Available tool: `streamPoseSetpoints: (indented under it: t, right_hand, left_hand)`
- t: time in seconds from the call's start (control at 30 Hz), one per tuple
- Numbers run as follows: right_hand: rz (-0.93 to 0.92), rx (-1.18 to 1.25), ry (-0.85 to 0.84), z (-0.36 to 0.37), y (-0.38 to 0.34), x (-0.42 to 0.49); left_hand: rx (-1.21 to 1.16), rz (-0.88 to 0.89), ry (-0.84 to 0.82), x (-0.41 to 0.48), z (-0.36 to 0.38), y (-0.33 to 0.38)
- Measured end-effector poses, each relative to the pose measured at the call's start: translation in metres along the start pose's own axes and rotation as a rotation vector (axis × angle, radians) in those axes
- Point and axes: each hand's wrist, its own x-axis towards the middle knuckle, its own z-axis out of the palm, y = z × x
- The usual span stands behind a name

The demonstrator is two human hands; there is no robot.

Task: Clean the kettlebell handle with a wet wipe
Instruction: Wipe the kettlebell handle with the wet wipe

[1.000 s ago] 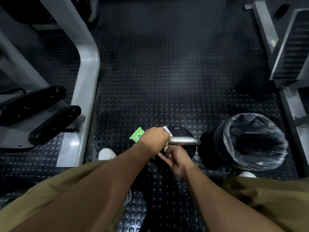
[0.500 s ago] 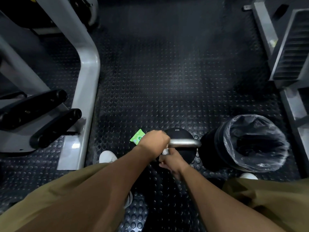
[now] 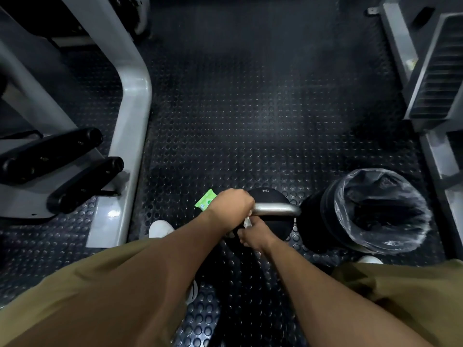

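A black kettlebell [image 3: 269, 196] stands on the studded rubber floor between my legs, its steel handle [image 3: 276, 209] lying across the top. My left hand [image 3: 231, 204] is wrapped around the left end of that handle. My right hand [image 3: 254, 232] sits just below and near the handle's left end, pinching a crumpled white wet wipe [image 3: 248, 222] that pokes up between the two hands. A green wipe packet [image 3: 205, 199] lies on the floor left of my left hand, partly hidden by it.
A black bin with a clear liner [image 3: 370, 209] stands right beside the kettlebell. A grey machine frame [image 3: 130, 136] with black padded rollers [image 3: 82, 181] fills the left. Another grey machine [image 3: 436, 71] stands at the right. My white shoe [image 3: 159, 227] rests near the frame's foot.
My right hand has shifted left and closer under the handle's left end. The wipe, earlier showing at my left hand's far side, now shows between the two hands. The left hand stays put.
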Motion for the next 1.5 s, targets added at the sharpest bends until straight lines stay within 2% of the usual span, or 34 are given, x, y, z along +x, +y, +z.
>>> streamPoseSetpoints:
  t: [0.2, 0.27, 0.33, 0.47, 0.53, 0.6, 0.73, 0.8, 0.93, 1.03, 1.1, 1.17, 1.23, 1.4, 1.5]
  right_hand:
    - [0.071, 0.636, -0.009, -0.018, 0.009, -0.011]
    - [0.076, 0.720, -0.021, -0.020, 0.011, -0.009]
    - [0.064, 0.647, -0.038, -0.014, 0.007, -0.007]
    - [0.026, 0.159, -0.026, -0.001, -0.001, -0.005]
    - [-0.003, 0.021, -0.036, 0.000, 0.000, -0.003]
    - [0.013, 0.086, -0.055, 0.000, 0.004, -0.002]
    - [0.070, 0.522, -0.116, -0.008, 0.002, -0.007]
    - [0.081, 0.605, -0.147, -0.016, 0.004, -0.010]
    - [0.078, 0.557, -0.158, -0.016, 0.006, -0.011]
    - [0.044, 0.175, -0.092, -0.009, 0.004, -0.012]
    - [0.021, 0.050, -0.069, -0.006, 0.003, -0.011]
    - [0.039, 0.124, -0.063, -0.003, 0.004, -0.007]
    - [0.050, 0.306, -0.052, -0.002, 0.004, -0.005]
    - [0.015, 0.446, 0.150, -0.008, 0.010, -0.008]
    - [0.035, 0.608, 0.210, -0.005, 0.011, -0.014]
  left_hand:
    - [-0.028, -0.003, -0.035, 0.002, -0.006, 0.000]
    - [-0.012, -0.005, -0.038, 0.001, -0.008, 0.000]
    - [-0.006, 0.000, -0.008, -0.001, -0.007, 0.000]
    - [-0.019, 0.004, -0.005, -0.003, -0.003, 0.000]
    - [-0.025, 0.005, -0.012, -0.002, -0.004, 0.000]
    - [-0.032, 0.009, -0.013, -0.002, -0.004, 0.000]
    - [-0.027, 0.011, 0.019, -0.006, -0.007, 0.000]
    - [-0.029, 0.010, 0.021, -0.006, -0.008, 0.001]
    - [-0.049, 0.005, 0.027, -0.007, -0.007, 0.001]
    - [-0.072, 0.004, 0.026, -0.006, -0.005, 0.000]
    - [-0.079, 0.004, 0.014, -0.005, -0.005, 0.001]
    - [-0.084, 0.000, 0.014, -0.005, -0.006, 0.001]
    - [-0.088, 0.000, 0.005, -0.005, -0.006, 0.000]
    - [-0.059, -0.013, -0.060, -0.005, -0.011, 0.001]
    - [-0.066, -0.019, -0.074, -0.004, -0.013, 0.000]
